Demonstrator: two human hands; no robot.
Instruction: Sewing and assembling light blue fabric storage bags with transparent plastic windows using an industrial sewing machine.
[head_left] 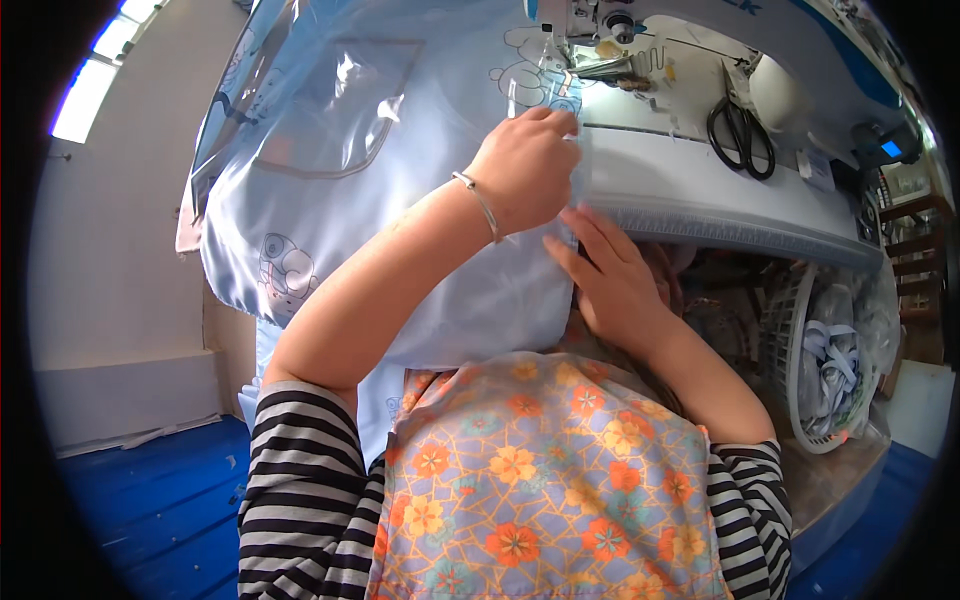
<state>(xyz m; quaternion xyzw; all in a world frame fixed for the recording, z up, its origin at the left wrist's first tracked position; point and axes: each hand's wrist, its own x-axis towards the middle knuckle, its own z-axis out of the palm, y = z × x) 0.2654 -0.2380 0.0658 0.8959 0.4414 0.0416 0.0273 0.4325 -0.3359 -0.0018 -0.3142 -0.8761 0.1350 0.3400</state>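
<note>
A large piece of shiny light-blue fabric (480, 290) with printed cartoon figures spreads over the sewing table and hangs off its near side. My left hand (525, 165) is closed on the fabric's right edge, just in front of the sewing machine's needle area (560, 60). Its fingertips are curled under and partly hidden. Nearer to me, my right hand (615, 275) lies along the same edge, fingers stretched out and thumb apart, slightly blurred. A clear plastic panel (345, 110) with a grey border is set into the fabric at the left.
Black-handled scissors (741, 140) lie on the white machine bed, right of the needle. A ruler strip (720, 225) runs along the table's front edge. Below it at right stands a white plastic basket (795, 350) with pale strips inside. A wall (120, 270) rises at left.
</note>
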